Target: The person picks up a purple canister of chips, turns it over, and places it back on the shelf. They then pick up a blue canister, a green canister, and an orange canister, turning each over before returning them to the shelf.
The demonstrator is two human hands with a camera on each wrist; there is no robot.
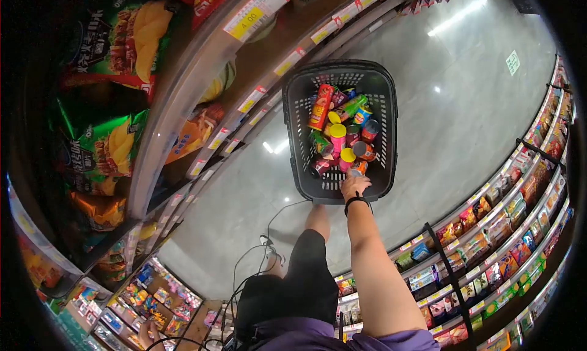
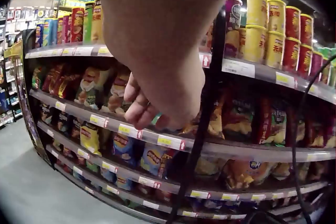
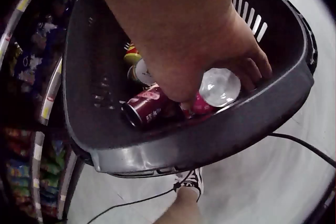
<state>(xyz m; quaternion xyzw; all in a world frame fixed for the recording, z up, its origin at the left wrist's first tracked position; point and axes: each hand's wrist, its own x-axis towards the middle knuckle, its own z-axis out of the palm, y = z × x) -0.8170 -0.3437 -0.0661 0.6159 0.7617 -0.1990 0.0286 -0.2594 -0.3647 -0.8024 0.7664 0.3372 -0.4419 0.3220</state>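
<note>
My right hand reaches into the near end of a black basket; its fingers curl round an orange canister, whose pale round end faces up in the right wrist view. Beside that hand lies a dark red can. The basket holds several snack tubes and cans, among them a red tube and a pink one with a yellow lid. My left hand hangs low at the left; in the left wrist view this hand has loosely bent fingers before the shelves.
Shelves with chip bags rise at the left of the head view. More snack shelves curve along the right. Grey floor lies between them, and a black cable hangs near my legs.
</note>
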